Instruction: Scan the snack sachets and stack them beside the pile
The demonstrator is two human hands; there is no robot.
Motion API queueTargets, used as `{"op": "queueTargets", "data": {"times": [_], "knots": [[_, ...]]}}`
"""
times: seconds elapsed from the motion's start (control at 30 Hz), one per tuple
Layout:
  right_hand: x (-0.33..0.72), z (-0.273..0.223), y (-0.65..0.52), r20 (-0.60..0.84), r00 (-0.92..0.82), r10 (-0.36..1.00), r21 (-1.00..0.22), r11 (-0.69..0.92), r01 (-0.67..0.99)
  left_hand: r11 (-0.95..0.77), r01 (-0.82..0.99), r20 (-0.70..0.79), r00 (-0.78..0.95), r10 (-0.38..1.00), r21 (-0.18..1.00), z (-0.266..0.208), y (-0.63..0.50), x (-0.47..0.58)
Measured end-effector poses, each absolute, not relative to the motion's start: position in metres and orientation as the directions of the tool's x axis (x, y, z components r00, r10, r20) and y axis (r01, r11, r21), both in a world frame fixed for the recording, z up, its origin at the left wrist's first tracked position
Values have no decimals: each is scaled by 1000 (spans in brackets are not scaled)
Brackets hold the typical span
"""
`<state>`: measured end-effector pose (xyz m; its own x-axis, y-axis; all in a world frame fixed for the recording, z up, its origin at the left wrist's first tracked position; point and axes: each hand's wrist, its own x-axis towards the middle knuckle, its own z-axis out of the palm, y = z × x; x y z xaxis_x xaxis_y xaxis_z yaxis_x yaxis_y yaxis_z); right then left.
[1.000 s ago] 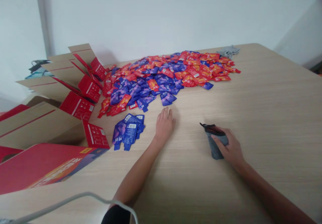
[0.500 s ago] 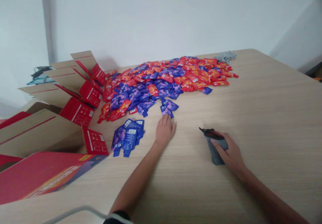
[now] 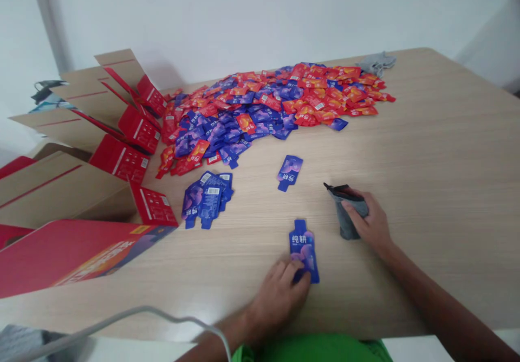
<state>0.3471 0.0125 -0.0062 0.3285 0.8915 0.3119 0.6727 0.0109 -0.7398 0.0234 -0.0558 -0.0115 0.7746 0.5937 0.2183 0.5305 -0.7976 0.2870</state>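
My left hand (image 3: 281, 291) is near the table's front edge, its fingers and thumb closed on the lower part of a blue sachet (image 3: 301, 243) that lies flat. Farther back lies a second blue sachet (image 3: 291, 171) by itself. On the right, my right hand (image 3: 370, 221) is wrapped round a small grey pouch (image 3: 347, 221) with a dark rim. The pouch stands upright with its mouth open; what is inside cannot be made out. To the left rests a small overlapping stack of blue sachets (image 3: 209, 199), several with barcodes up.
A wide heap of red and blue sachets (image 3: 260, 107) spreads along the back by the wall. Red cardboard boxes (image 3: 122, 156) with raised flaps line the left. A grey cloth (image 3: 377, 63) lies at the back right. A pale cable (image 3: 146, 309) crosses the front left.
My left hand has pulled back from the heap towards me, and one blue sachet now lies under its fingers. Another blue sachet lies apart from the heap. The view has tilted down.
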Motion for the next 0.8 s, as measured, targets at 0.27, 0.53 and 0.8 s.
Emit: {"op": "queueTargets", "data": {"times": [0.27,0.53,0.8], "knots": [[319,27,1,379,64,923,-661,222,717,-856,413,265,827,496,312,7,-75,13],[262,10,-25,178,-689,703,-488,671,559,-882,342,213,882,421,326,0,-74,10],[307,38,55,369,-356,859,-384,490,783,-908,332,267,879,396,254,0,-73,9]]}}
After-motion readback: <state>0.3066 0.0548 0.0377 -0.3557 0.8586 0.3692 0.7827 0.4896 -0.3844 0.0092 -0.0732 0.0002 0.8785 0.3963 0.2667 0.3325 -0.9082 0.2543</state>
